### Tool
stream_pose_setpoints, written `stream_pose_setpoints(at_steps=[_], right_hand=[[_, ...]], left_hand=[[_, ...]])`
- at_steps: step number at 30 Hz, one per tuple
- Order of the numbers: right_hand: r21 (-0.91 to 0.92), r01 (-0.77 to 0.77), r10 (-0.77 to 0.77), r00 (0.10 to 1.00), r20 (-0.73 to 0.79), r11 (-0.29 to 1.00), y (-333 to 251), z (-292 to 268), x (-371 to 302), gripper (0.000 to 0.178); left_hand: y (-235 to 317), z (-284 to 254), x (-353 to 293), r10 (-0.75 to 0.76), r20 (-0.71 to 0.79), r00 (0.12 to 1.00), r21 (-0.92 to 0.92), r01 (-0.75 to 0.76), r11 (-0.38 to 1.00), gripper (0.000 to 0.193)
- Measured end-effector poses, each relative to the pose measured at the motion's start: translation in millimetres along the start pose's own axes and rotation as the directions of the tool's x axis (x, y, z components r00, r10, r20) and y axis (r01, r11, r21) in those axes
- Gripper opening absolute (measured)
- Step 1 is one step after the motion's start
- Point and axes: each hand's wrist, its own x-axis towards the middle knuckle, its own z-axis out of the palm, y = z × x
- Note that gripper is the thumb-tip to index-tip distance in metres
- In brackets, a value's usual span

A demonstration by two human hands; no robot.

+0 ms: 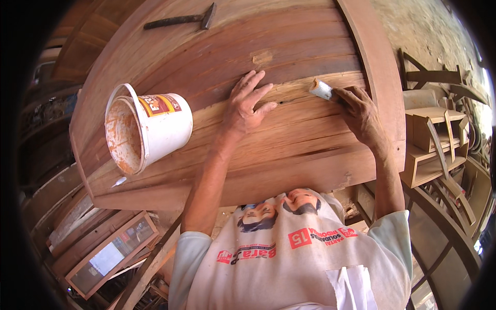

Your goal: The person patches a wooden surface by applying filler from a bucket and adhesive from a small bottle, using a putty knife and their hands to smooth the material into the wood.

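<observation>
My left hand (249, 101) rests on the planks of a large wooden panel (305, 44), its fingers spread and nothing in them. Farther right, my right hand (357, 110) is closed around a putty knife (323, 90). The knife's pale blade points left over a lighter plank and carries a bit of orange-brown putty at its tip; its handle is hidden by my fingers. Just beyond my left fingertips is a tan putty patch (262, 57). A white plastic bucket (168, 121) lies on its side to the left, its inner wall smeared with orange putty.
A hammer (181, 21) lies at the panel's far side. Near the left front edge sits a small white nozzle-like piece (119, 181). Unfinished wooden shelving (431, 137) stands to the right, and a framed glass panel (111, 256) leans below left.
</observation>
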Motion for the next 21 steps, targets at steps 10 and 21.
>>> stream_pose_setpoints(at_steps=[10, 21], right_hand=[[0.005, -0.011, 0.011, 0.999, 0.053, 1.0, -18.1, 3.3, 13.1, 0.036], [0.016, -0.003, 0.002, 0.996, 0.093, 1.0, -24.9, 10.0, 37.6, 0.037]], left_hand=[[-0.9, 8.3, -6.3, 0.029, -0.099, 0.995, 0.031, -0.026, 0.999, 0.049], [0.6, 5.1, -11.3, -0.127, -0.279, 0.952, -0.022, 0.126, 0.992, 0.032]])
